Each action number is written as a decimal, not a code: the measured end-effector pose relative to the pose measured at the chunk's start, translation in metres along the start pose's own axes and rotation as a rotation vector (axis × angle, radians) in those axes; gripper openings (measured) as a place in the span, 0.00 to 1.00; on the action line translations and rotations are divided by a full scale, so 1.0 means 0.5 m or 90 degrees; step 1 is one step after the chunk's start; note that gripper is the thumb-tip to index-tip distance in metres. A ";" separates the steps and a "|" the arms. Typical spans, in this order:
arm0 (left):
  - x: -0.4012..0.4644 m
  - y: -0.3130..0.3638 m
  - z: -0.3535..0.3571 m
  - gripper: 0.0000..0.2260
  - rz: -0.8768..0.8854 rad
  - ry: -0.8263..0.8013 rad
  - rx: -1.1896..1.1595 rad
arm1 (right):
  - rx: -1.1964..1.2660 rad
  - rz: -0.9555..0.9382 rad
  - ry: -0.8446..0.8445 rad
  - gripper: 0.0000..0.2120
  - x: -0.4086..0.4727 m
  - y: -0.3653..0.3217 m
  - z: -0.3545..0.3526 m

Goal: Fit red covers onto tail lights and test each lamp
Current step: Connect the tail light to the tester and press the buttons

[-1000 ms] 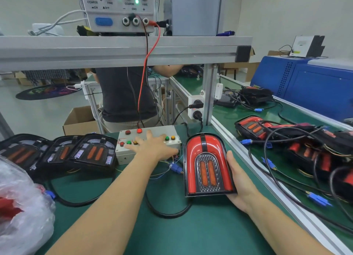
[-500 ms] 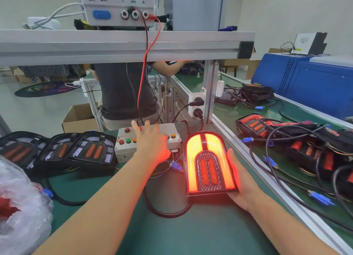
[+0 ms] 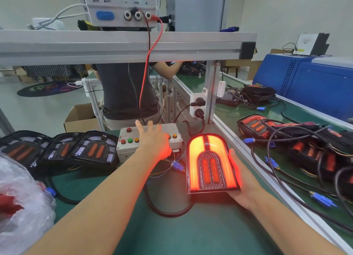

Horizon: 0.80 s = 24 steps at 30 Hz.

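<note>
A tail light with its red cover (image 3: 210, 163) glows bright red-orange on the green bench, tilted up toward me. My right hand (image 3: 241, 180) holds it along its right side and lower edge, fingers hidden beneath it. My left hand (image 3: 152, 138) lies flat, fingers spread, on the white button box (image 3: 131, 145), covering its middle buttons. Three uncovered black tail lights (image 3: 76, 149) lie in a row to the left. A clear bag with red covers (image 3: 21, 203) sits at the lower left.
A power supply (image 3: 122, 6) stands on the aluminium shelf, red and black leads running down to the box. Covered tail lights with tangled cables (image 3: 298, 145) fill the belt on the right. Another person stands behind the bench. A blue connector (image 3: 177, 166) lies beside the lamp.
The lamp was dark a second ago and lit half a second ago; it stays lit. My left hand slid right across the button box. My right hand keeps holding the lamp.
</note>
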State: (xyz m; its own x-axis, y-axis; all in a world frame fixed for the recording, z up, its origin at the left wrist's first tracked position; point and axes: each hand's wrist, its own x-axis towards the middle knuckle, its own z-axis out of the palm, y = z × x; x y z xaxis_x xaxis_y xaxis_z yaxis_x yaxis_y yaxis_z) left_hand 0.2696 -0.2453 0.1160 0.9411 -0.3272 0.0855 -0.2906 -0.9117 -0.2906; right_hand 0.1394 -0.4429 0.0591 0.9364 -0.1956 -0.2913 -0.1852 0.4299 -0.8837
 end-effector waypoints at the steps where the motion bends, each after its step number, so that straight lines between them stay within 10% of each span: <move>1: 0.001 -0.002 0.001 0.21 0.002 -0.004 -0.007 | -0.003 0.004 0.002 0.30 0.000 -0.001 0.000; 5: -0.004 -0.023 0.000 0.22 0.011 -0.025 -0.087 | -0.033 0.054 0.022 0.30 0.003 -0.012 -0.002; 10: -0.049 -0.038 0.027 0.15 0.154 0.254 -0.125 | -0.148 0.117 0.096 0.25 0.013 -0.032 -0.011; 13: -0.070 -0.009 0.052 0.16 0.327 0.135 -0.052 | -0.301 0.107 0.126 0.23 0.019 -0.051 -0.018; 24: -0.060 -0.022 0.046 0.12 0.264 0.046 -0.216 | -0.965 -0.273 0.290 0.22 -0.007 -0.069 0.026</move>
State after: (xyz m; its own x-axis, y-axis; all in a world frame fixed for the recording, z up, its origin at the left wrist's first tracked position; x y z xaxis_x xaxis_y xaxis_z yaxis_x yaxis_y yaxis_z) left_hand 0.2484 -0.2198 0.0946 0.7250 -0.6818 0.0980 -0.6857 -0.7278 0.0090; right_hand 0.1465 -0.4457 0.0955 0.8842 -0.4119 0.2205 -0.3130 -0.8727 -0.3748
